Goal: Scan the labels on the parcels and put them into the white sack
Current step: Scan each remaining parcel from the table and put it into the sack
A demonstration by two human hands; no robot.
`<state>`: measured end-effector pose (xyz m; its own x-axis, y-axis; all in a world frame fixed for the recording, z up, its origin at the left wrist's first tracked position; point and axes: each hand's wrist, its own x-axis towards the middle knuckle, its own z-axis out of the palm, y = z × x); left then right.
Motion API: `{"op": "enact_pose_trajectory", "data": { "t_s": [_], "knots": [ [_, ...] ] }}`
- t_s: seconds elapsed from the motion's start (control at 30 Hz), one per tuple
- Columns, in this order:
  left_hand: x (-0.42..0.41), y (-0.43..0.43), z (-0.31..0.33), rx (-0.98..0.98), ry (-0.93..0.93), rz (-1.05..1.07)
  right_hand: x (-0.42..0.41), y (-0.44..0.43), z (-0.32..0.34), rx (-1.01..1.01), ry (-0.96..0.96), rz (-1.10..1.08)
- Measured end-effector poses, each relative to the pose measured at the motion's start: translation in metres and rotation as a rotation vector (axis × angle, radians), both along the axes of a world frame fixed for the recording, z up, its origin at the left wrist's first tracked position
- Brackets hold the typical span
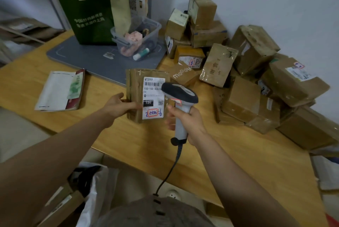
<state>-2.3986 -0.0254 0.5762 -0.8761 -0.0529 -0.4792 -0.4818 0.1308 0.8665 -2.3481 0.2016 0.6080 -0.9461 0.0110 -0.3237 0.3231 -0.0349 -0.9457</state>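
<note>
left: a booklet [60, 91] lies flat on the table [238, 153]; below the table's near edge, partly hidden, the mouth of the white sack [97, 190] is in view. left of centre: the left hand [119, 105] grasps a flat cardboard parcel [135, 94] by its left edge, thumb across the front, and stands it upright on the table with its label [153, 98] facing the camera. centre: the scanner [180, 102], head just in front of the label's right edge and close to the barcode; its cable hangs toward the person. right of centre: the right hand [187, 118] is wrapped round the scanner's handle; whether a finger presses the trigger cannot be told. right: the parcel pile [256, 80], heaped against the wall, waits for scanning.

step in hand, as judged: reading the label of the held parcel. the next move calls for the left hand to carry that parcel down and leftward, past the table edge, and let it go over the sack's opening, then for one hand to reach for another parcel from the pile.
</note>
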Motion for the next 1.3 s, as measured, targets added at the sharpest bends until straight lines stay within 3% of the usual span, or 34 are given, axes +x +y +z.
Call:
{"op": "enact_pose_trajectory", "data": {
  "t_s": [0.13,0.37,0.83,1.13,1.3],
  "knots": [
    [-0.004,-0.011,-0.001,-0.121,0.061,0.056,0.008,-0.013,0.004,-0.002,-0.012,0.103],
    [0.0,-0.021,-0.004,-0.133,0.14,0.13,0.007,-0.024,0.006,0.069,0.012,0.088],
    [0.012,-0.042,-0.003,-0.179,0.122,0.202,0.007,-0.046,0.011,0.078,0.039,0.139],
    [0.034,-0.065,-0.006,-0.114,0.124,0.231,0.011,-0.07,0.013,0.047,0.04,0.213],
    [0.072,-0.112,-0.005,0.081,0.183,0.482,0.019,-0.111,0.011,-0.018,-0.013,0.398]
  ]
}}
